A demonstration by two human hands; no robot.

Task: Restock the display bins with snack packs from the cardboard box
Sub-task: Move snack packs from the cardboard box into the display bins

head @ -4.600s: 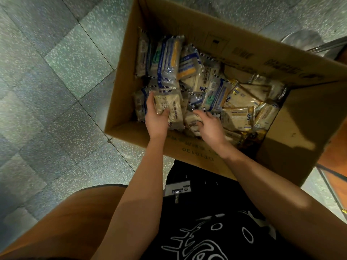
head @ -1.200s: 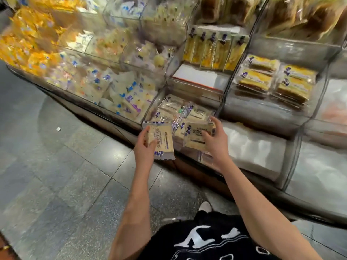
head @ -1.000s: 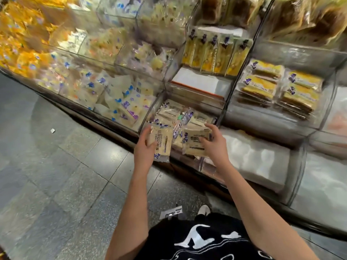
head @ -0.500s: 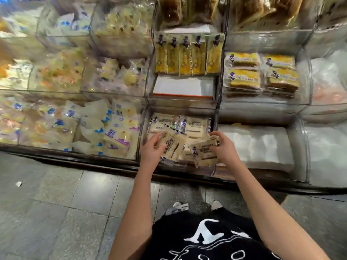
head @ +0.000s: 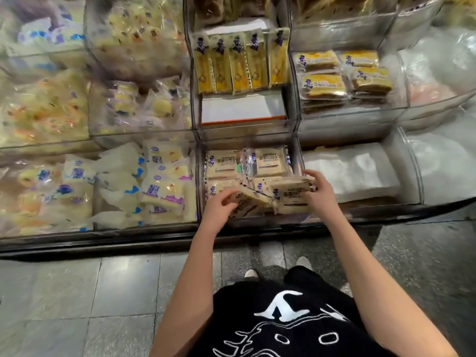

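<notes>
— What do we hold, and where?
— Over the lower middle bin [head: 257, 220], our left hand [head: 217, 209] curls its fingers round one snack pack [head: 248, 202]; our right hand [head: 319, 192] pinches a second pack [head: 291, 196].

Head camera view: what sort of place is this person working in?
Probably a shop's snack or bakery aisle: tiered clear display bins hold wrapped yellow cake packs sorted by kind, and the left hand and right hand hold beige snack packs at the lower middle bin.
</notes>
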